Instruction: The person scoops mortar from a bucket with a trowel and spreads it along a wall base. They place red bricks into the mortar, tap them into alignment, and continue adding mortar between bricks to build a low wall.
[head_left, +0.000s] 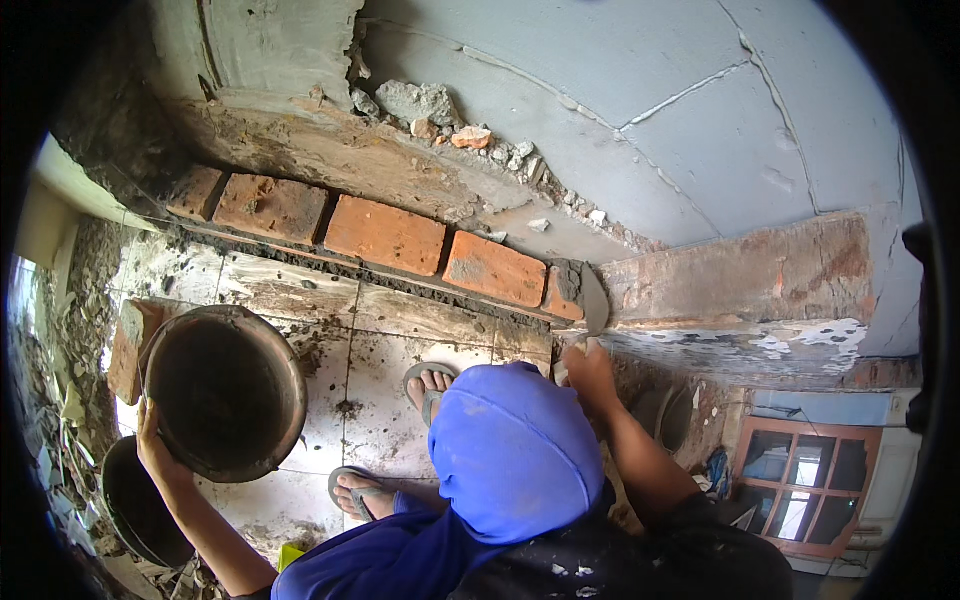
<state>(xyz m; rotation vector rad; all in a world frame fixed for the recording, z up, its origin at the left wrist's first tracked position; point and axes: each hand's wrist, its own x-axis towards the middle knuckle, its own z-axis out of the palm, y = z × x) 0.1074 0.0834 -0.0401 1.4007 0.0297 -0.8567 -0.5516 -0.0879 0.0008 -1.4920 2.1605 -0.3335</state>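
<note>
My left hand [155,445] is closed on the side of a round dark basin [225,465] at the left, tilted so that its dark hollow faces me. On the right, my right hand [588,375] is closed around a trowel; the fingers mostly hide its handle. The trowel's grey blade [596,300] stands upright against the right end of a row of orange bricks [385,235]. Grey mortar [568,280] covers part of the end brick [553,300] beside the blade. More dark mortar shows under the row and in the gaps.
A second dark basin [140,505] and a loose brick [130,350] lie at the left. Rubble [420,105] sits on the ledge behind the bricks. My sandalled feet [360,495] stand on dirty white tiles [400,345]. Blue cloth [520,450] blocks the lower middle. A wood-framed window [805,480] is at right.
</note>
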